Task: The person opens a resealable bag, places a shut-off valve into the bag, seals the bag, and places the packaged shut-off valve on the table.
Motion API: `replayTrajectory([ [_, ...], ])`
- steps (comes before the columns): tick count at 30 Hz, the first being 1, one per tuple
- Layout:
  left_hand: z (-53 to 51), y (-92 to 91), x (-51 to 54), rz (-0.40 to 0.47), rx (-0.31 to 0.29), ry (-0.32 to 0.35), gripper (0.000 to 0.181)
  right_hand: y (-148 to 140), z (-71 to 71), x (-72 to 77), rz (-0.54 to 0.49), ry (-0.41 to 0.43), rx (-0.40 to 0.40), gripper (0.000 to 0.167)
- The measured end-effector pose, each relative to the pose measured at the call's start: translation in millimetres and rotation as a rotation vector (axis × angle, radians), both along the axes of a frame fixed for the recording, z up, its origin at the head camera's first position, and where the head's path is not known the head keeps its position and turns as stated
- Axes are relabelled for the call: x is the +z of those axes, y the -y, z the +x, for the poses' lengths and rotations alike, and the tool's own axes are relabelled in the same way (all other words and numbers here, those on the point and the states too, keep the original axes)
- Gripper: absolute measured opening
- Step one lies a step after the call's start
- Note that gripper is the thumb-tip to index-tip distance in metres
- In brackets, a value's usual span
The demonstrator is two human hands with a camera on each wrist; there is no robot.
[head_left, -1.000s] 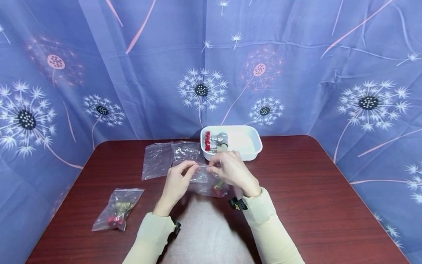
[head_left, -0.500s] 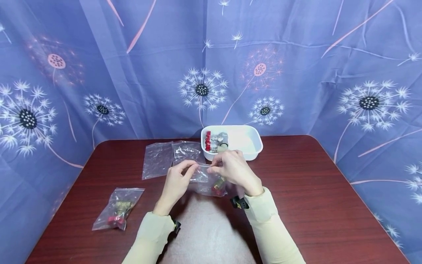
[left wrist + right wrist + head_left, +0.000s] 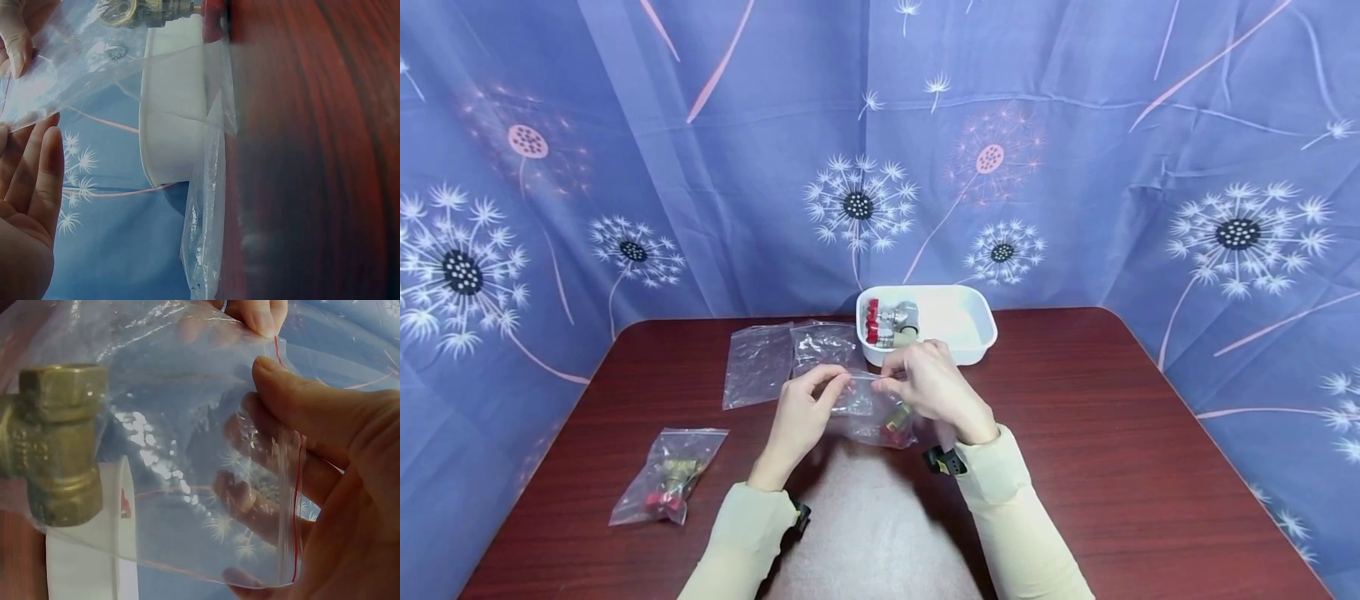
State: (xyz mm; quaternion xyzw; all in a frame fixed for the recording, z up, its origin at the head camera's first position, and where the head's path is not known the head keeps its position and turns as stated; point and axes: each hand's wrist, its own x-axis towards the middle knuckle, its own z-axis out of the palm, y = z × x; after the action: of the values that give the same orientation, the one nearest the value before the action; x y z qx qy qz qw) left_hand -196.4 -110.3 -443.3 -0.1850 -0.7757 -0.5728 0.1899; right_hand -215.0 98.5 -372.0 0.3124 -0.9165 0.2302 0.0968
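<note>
A clear zip bag (image 3: 853, 429) hangs upright between both hands above the table, with a brass valve (image 3: 62, 444) inside near its lower right. The valve's red handle (image 3: 895, 435) shows at the bottom in the head view. My left hand (image 3: 797, 421) pinches the left end of the bag's zip edge between thumb and fingers. Farther right along the same edge, my right hand (image 3: 934, 387) pinches the zip, thumb in front and fingers behind the plastic. The red zip line (image 3: 298, 512) runs beside the right fingers in the right wrist view.
Another zip bag (image 3: 670, 475) holding a red-handled brass valve lies at the table's left. Two flat clear bags, one left (image 3: 758, 367) and one right (image 3: 823, 342), lie behind my left hand. A white tray (image 3: 958, 325) with red-handled valves (image 3: 891, 321) stands at the back.
My right hand has shifted very slightly right along the zip edge, with a wider gap between the hands. The left hand and the bag's valve have hardly moved.
</note>
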Motion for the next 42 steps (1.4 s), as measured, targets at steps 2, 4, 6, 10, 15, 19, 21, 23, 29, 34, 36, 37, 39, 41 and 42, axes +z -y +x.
replayTrajectory([
  [2,-0.5,-0.1,-0.3,-0.001,0.001,0.000,0.010,-0.2,-0.3,-0.2,0.000,-0.001,-0.012,0.018],
  [4,-1.1,-0.2,-0.4,-0.003,0.001,-0.003,0.010,-0.3,-0.5,0.2,0.001,0.006,-0.028,0.018],
  [6,-1.6,-0.2,-0.6,-0.014,0.005,-0.011,0.010,-0.7,-0.8,0.7,0.001,0.023,-0.046,0.017],
  [10,-1.8,0.1,-0.4,-0.029,0.014,-0.031,0.010,-2.5,-1.2,1.4,0.011,0.070,-0.072,0.019],
  [15,-1.4,0.5,-0.6,-0.028,0.014,-0.035,0.010,-5.0,-2.0,1.3,0.016,0.071,-0.052,0.024],
  [19,-1.4,0.5,-0.6,-0.022,0.009,-0.024,0.013,-5.3,-2.3,1.0,0.008,0.027,-0.008,0.030],
  [21,-1.3,0.6,-0.4,-0.018,0.007,-0.018,0.014,-4.9,-2.4,0.8,0.007,0.014,-0.001,0.032],
  [23,-1.4,0.6,-0.3,-0.015,0.005,-0.012,0.014,-4.9,-2.7,0.4,0.009,0.013,-0.008,0.029],
  [29,-1.8,0.6,0.6,-0.016,-0.001,-0.009,0.013,-6.3,-2.8,1.2,0.026,0.029,-0.053,0.021],
  [34,-0.7,1.2,1.1,-0.012,-0.004,-0.009,0.015,-8.4,-2.6,1.8,0.029,0.043,-0.056,0.020],
  [36,-0.3,1.4,0.7,-0.011,-0.004,-0.010,0.015,-9.3,-2.5,1.8,0.029,0.044,-0.050,0.020],
  [37,-0.1,1.5,0.3,-0.010,-0.002,-0.011,0.014,-9.7,-2.5,1.9,0.030,0.046,-0.044,0.020],
  [39,0.3,1.6,0.1,-0.011,0.002,-0.015,0.014,-9.8,-2.7,1.9,0.024,0.048,-0.032,0.021],
  [41,0.5,1.7,-0.3,-0.014,0.008,-0.019,0.012,-9.7,-2.6,1.9,0.018,0.046,-0.019,0.023],
  [42,0.5,1.6,-0.5,-0.016,0.010,-0.021,0.011,-9.6,-2.7,1.7,0.017,0.045,-0.014,0.024],
])
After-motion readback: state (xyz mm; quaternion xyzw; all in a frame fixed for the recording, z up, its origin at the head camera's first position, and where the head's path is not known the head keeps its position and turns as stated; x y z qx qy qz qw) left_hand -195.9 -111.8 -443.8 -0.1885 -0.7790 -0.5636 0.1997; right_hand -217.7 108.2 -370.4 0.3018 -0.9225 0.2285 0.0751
